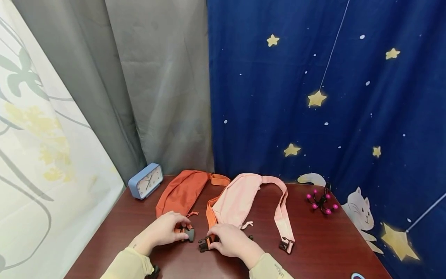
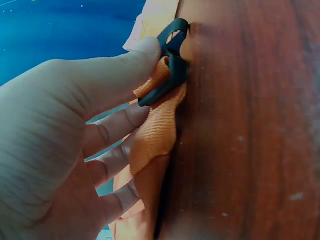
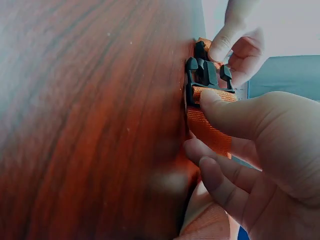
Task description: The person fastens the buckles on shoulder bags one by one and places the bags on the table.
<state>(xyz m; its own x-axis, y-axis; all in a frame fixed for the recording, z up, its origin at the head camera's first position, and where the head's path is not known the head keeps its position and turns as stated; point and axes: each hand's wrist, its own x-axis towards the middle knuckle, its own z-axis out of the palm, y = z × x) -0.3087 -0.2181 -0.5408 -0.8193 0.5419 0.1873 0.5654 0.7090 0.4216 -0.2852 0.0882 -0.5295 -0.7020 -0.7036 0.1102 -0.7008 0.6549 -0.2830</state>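
Observation:
In the head view, my left hand point(image 1: 166, 229) pinches the black socket half of a buckle point(image 1: 189, 235) on the orange strap of an orange waist bag point(image 1: 181, 193). The left wrist view shows my thumb on that socket half point(image 2: 175, 72), with orange webbing point(image 2: 155, 132) below it. My right hand point(image 1: 230, 241) holds the pronged buckle half point(image 1: 203, 245) by its orange strap end. In the right wrist view, the prongs point(image 3: 207, 74) point toward the left hand point(image 3: 240, 47). The two halves are apart, just above the table.
A pink waist bag point(image 1: 240, 195) lies right of the orange one, its strap ending in a black buckle part point(image 1: 286, 245). A blue clock point(image 1: 146, 181) stands at the back left. A black object with pink tips point(image 1: 322, 203) lies at the right. Curtains point(image 1: 167, 97) hang behind the table.

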